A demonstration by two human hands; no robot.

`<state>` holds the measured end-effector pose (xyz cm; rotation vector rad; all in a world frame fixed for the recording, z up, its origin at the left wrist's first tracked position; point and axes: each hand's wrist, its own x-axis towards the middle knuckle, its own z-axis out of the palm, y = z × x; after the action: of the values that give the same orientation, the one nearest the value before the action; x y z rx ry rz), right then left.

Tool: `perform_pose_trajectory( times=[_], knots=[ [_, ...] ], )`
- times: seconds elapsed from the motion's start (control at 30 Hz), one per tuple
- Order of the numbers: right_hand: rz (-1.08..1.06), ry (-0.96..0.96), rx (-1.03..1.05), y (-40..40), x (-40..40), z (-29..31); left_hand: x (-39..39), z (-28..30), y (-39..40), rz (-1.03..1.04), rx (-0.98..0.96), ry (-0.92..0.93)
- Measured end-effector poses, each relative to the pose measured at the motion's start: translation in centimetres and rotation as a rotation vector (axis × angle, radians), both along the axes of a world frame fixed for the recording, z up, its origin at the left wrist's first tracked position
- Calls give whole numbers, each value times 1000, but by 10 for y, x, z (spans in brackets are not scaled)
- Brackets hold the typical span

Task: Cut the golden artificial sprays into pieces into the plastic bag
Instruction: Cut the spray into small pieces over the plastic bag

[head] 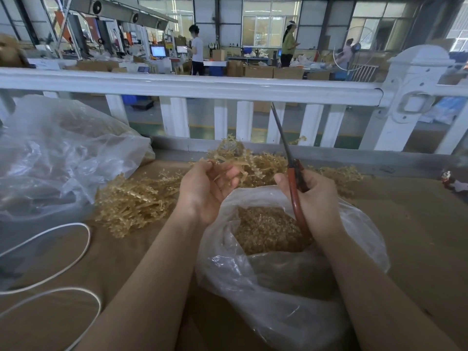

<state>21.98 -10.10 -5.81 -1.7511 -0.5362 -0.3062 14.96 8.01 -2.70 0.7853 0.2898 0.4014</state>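
A clear plastic bag (pixel 273 279) lies open in front of me, holding a heap of cut golden pieces (pixel 266 229). My left hand (pixel 207 188) hovers over the bag's far rim, fingers curled round a thin golden spray (pixel 228 171). My right hand (pixel 314 196) grips red-handled scissors (pixel 295 196), whose dark blades are closed and point up toward the railing. Uncut golden sprays (pixel 136 201) lie in a pile on the brown table to the left and behind my hands.
A large crumpled clear bag (pixel 63 153) fills the table's left side. A white cord (pixel 76 249) loops at the near left. A white railing (pixel 192 87) borders the table's far edge. A small red-and-white object (pixel 453 182) sits at the far right. People stand in the workshop beyond.
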Motion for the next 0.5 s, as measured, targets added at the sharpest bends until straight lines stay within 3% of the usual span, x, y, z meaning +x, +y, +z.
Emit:
perform_pose_trajectory(
  times=[0.27, 0.5],
  knots=[
    [125, 98, -157, 9, -9, 3, 4, 0, -14, -22, 282, 134],
    [284, 361, 171, 2, -10, 15, -3, 2, -12, -242, 385, 38]
  ],
)
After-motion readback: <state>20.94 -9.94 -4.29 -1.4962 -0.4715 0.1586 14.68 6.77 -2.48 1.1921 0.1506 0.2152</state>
